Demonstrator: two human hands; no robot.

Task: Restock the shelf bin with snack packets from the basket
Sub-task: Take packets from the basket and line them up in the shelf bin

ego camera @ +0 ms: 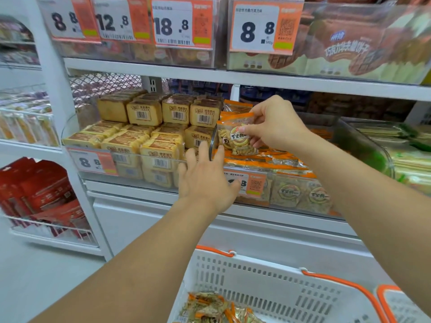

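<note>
Right hand (272, 123) pinches a clear orange-topped snack packet (238, 136) between thumb and fingertips, holding it upright over the clear shelf bin (363, 145), at its left end. Bin already holds a layer of the same orange packets (275, 162) lying flat; more show through its front wall beside an orange price tag (253, 183). Left hand (206, 178) is flat against the bin's front-left corner, fingers straight and slightly spread, tips reaching the rim by the divider; nothing held. Neighbouring bin to the left is stacked with tan cake packs (144, 115). White basket (268, 285) with orange handles sits low, below the shelf, with loose packets (217, 308) in its near corner.
</note>
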